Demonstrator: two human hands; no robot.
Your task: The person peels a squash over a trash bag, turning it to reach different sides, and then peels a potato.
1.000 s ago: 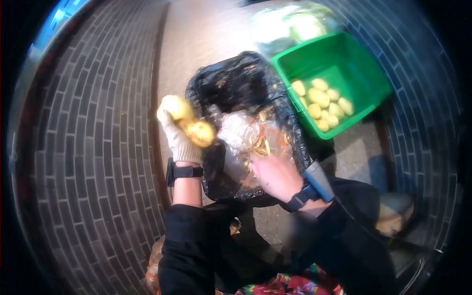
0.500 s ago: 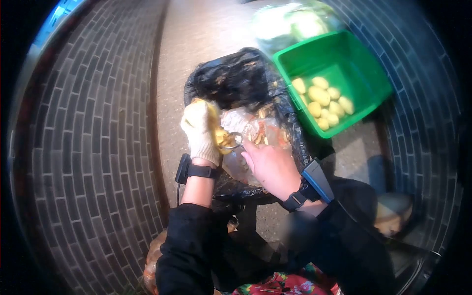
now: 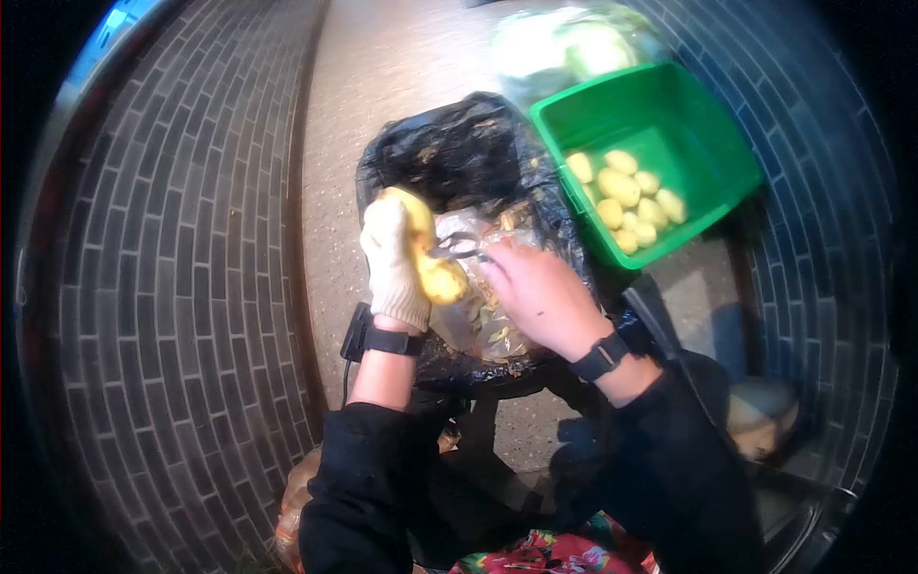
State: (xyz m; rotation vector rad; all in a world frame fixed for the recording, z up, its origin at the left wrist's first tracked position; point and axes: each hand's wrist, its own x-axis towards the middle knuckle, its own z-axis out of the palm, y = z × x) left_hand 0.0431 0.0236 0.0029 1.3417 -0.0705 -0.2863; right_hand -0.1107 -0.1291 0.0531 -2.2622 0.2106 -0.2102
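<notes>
My left hand [image 3: 390, 258], in a pale knitted glove, is closed around a large, knobbly yellow potato [image 3: 442, 281]. The potato sticks out above and below the fingers on the right side. A peeler [image 3: 459, 246] is gripped in my right hand [image 3: 537, 292], which is bare; its dark looped head lies against the middle of the potato. Below both hands is a bin lined with a black plastic bag [image 3: 449, 134], holding peelings and a crumpled clear plastic bag [image 3: 469, 320].
To the right of the bin stands a green tub [image 3: 703, 143] with several peeled potatoes [image 3: 622, 187] inside. Behind it lies a clear bag of pale green vegetables [image 3: 579, 43]. A dark tiled wall [image 3: 191, 239] runs along the left, another [image 3: 813, 163] along the right.
My right hand has shifted right, turning at the wrist, and the peeler has moved up along the potato. More of the potato now shows beside my gloved hand, which moved slightly right.
</notes>
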